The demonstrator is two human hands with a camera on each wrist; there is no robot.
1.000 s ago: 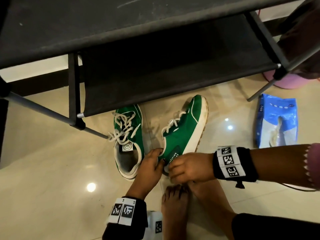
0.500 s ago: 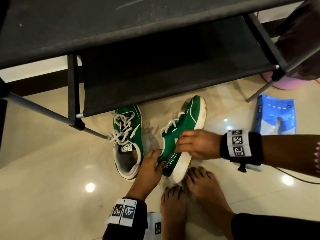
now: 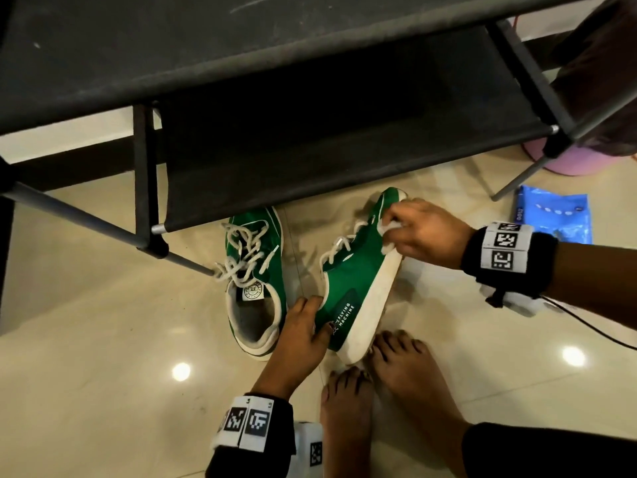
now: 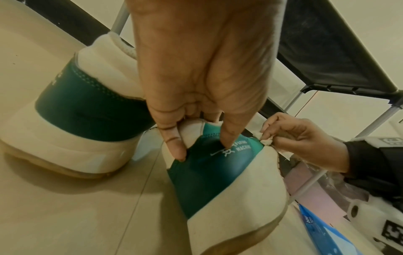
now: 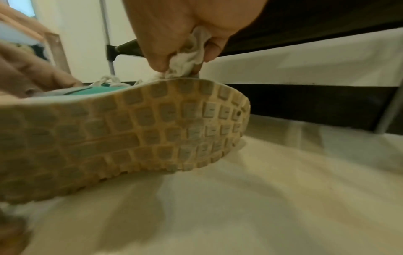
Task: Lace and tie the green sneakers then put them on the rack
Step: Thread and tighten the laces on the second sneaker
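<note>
**two hands on the tipped green sneaker**

the right-hand sneaker (image 3: pixel 358 274) is tipped onto its side on the tiled floor (image 3: pixel 103 322), so its white sidewall and tan waffle sole face the right wrist camera. its heel lies just beside the person's bare feet (image 3: pixel 389 367), and its toe points toward the black rack (image 3: pixel 310 139).

the left hand (image 3: pixel 305 326) grips the heel end: in the left wrist view the thumb and a finger pinch the padded collar, one on each side (the fingertip sits right on the white "flying machine" print).

the right hand (image 3: pixel 422 232) is curled round a crumpled white wipe (image 5: pixel 189 57) and presses it against the white edge of the sole near the toe. the right wrist view shows the wad bunched between thumb and fingers, touching the sole rim.

the other sneaker (image 3: pixel 255 281) stands upright on the floor just to the left, apart from both hands, toe tucked under the front edge of the rack's lower shelf. its white laces (image 3: pixel 241 250) are threaded but lie in a loose tangle, ends trailing by a rack leg. whether they are knotted cannot be told.

both shelves in view are bare of shoes. a blue packet (image 3: pixel 555 219) lies on the floor at right, past the right wrist.
</note>
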